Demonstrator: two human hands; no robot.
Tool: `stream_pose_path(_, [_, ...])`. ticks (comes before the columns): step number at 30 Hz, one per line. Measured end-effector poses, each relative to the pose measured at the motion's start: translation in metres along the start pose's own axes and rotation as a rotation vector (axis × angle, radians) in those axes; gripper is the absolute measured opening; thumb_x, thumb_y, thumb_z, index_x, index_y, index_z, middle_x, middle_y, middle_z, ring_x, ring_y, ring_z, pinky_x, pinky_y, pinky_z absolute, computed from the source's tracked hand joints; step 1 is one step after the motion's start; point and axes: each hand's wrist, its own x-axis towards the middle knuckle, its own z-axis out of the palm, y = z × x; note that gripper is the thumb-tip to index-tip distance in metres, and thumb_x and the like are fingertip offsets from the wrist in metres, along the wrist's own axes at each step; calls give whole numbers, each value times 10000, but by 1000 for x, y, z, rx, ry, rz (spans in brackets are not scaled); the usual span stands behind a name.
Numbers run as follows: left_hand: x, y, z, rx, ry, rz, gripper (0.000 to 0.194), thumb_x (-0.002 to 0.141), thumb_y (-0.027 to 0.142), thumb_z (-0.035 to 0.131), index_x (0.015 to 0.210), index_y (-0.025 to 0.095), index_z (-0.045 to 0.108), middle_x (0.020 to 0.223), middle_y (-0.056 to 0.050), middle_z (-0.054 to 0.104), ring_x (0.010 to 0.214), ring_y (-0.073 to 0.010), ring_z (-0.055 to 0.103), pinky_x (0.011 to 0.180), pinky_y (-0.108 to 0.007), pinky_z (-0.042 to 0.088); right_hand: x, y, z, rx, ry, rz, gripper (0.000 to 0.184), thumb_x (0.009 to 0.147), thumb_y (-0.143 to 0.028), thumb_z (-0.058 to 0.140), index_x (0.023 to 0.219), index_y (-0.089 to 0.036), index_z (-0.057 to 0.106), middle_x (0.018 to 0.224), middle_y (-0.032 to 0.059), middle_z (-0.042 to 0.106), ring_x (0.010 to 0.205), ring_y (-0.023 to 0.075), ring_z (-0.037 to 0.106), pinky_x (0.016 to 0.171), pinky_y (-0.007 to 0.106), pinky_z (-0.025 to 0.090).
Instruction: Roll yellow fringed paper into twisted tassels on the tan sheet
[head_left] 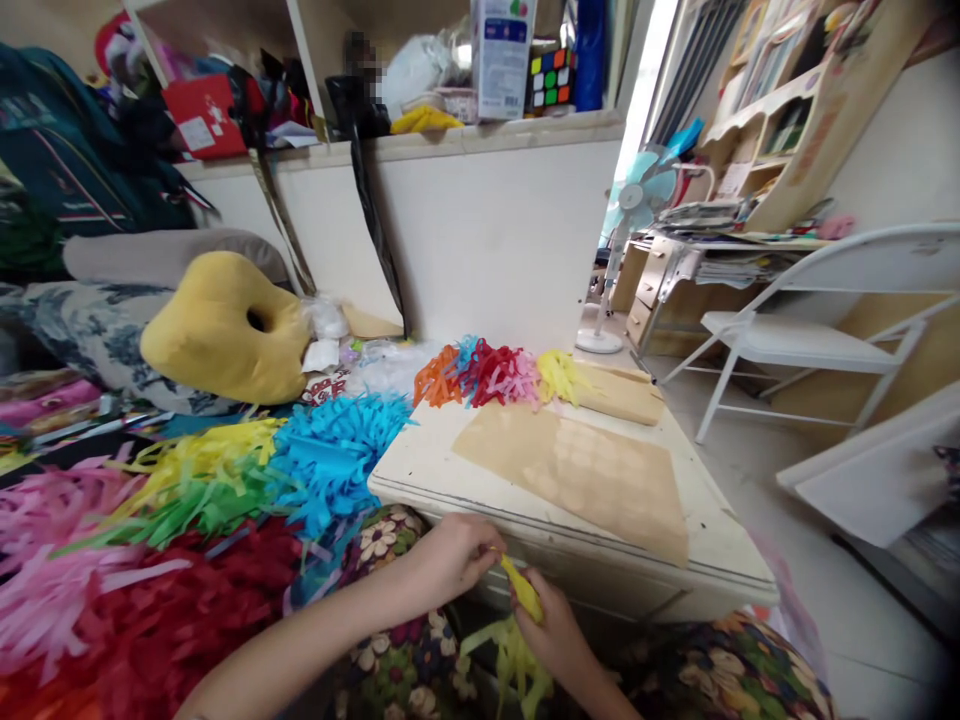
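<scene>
Between my two hands is a yellow paper tassel (523,590), its upper part a narrow band and its loose strips hanging down over my lap. The fingers of my left hand (466,553) pinch the tip of that band. My right hand (553,625) is closed around it lower down, with the thumb along the near side. Both hands are just in front of the cream table (427,480). A sheet of brown paper (577,470) lies flat on the tabletop. Behind it is a row of finished-looking fringe bunches in orange, blue, red (487,370), pink and yellow (559,377).
To my left lie heaps of fringed paper: blue (341,455), green (214,500), dark red (199,600) and pink (52,580). A yellow cushion (217,340) rests behind them. At right stand a white folding chair (806,345) and a fan (634,195). Shelves hold a puzzle cube (553,78).
</scene>
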Motion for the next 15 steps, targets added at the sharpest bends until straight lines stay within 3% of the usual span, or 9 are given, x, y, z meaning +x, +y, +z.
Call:
stream_pose_path(4, [-2,-5,7,97,-77,32,203,748,138,402,741,124,604,711,-44,597,670,-109,535,611,-180,385,-11,26,17,-161,-12,85,140,623,-108,363,710,-172,451,632,10,540,574,142,516,540,239,416])
stream_pose_path(7, [-1,-7,13,239,-100,26,212,753,132,374,712,129,582,701,-44,579,655,-117,527,591,-191,381,-16,44,23,-235,-20,125,236,591,-66,371,767,-159,499,739,51,581,702,177,557,618,269,435])
stream_pose_path(10, [1,-7,16,310,-82,1,201,738,113,360,724,128,560,739,-63,575,680,-144,527,598,-222,384,-18,58,22,-300,-44,159,301,589,-48,382,828,-155,532,795,64,605,758,191,575,646,276,441])
stream_pose_path(15, [5,-10,21,351,-118,-1,179,723,89,360,718,135,534,697,-54,583,643,-150,542,557,-220,379,-21,65,13,-376,-68,168,262,611,-59,423,809,-158,564,775,79,623,748,222,589,635,301,439])
